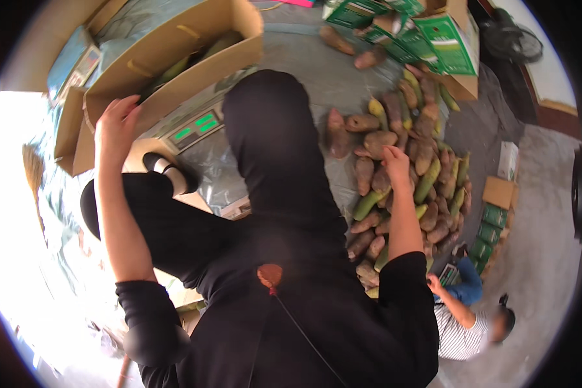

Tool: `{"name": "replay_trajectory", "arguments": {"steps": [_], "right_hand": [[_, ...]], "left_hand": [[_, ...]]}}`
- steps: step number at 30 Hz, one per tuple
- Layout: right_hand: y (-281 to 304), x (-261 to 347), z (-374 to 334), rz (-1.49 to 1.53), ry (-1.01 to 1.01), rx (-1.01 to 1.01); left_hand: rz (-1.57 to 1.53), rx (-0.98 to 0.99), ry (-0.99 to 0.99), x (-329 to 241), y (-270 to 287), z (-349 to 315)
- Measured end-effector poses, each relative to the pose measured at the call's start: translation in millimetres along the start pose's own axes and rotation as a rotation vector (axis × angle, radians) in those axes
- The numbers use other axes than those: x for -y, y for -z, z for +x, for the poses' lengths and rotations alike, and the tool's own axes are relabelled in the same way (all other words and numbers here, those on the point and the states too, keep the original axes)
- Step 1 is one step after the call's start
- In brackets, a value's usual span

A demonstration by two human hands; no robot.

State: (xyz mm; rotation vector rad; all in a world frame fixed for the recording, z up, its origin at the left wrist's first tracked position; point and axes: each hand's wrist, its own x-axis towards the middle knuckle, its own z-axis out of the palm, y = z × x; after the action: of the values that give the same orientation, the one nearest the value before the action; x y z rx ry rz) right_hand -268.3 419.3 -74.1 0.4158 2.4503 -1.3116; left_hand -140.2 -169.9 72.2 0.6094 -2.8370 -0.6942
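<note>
My left hand (116,132) is beside the near wall of a long open cardboard box (194,70), fingers bent and a little apart, with nothing seen in them. Long green vegetables (223,44) lie inside the box. Over a large pile on the right, my right hand (398,167) has its fingertips closed on the end of a brownish-red tuber like a sweet potato (378,139). Around it lie many similar tubers (338,132), mixed with long green and yellow cucumber-like vegetables (428,181). The fingers' undersides are hidden.
A scale display with green digits (197,128) sits below the box. Green-and-white cartons (446,45) stand beyond the pile, near a black fan (514,39). A person in a striped shirt (462,330) sits at lower right, near stacked green boxes (488,233). A broom (32,171) is at left.
</note>
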Motion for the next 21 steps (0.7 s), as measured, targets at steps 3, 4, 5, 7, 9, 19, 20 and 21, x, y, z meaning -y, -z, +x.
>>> {"name": "replay_trajectory", "arguments": {"steps": [3,4,5,7,9,19,20,21], "right_hand": [[3.1,-9.3,-13.6,0.005,-0.079,-0.029],[5.3,-17.6,-14.8,-0.001,-0.121,-0.018],[10.3,-35.1,-16.0,0.012,-0.097,-0.022],[10.7,-59.2,-16.6,0.004,-0.098,-0.034],[8.3,-80.3,-22.6,0.076,-0.155,-0.033],[-25.2,-151.3,-70.5,-0.066,-0.336,0.025],[-24.6,-153.0,-73.5,-0.085,-0.358,0.03],[-21.2,-154.7,-75.3,-0.085,-0.367,0.026]], "left_hand": [[0.044,0.014,-0.001,-2.8,-0.1,0.7],[0.036,0.011,-0.021,-2.3,-2.6,1.7],[0.021,0.02,-0.043,-4.8,-5.5,3.6],[0.018,0.03,-0.015,-5.6,-4.7,3.7],[0.002,0.035,-0.005,-3.7,-3.6,3.1],[-0.203,-0.04,0.17,51.9,38.5,11.7],[-0.21,-0.054,0.257,51.3,46.9,12.6],[-0.262,-0.063,0.333,50.0,55.1,15.6]]}}
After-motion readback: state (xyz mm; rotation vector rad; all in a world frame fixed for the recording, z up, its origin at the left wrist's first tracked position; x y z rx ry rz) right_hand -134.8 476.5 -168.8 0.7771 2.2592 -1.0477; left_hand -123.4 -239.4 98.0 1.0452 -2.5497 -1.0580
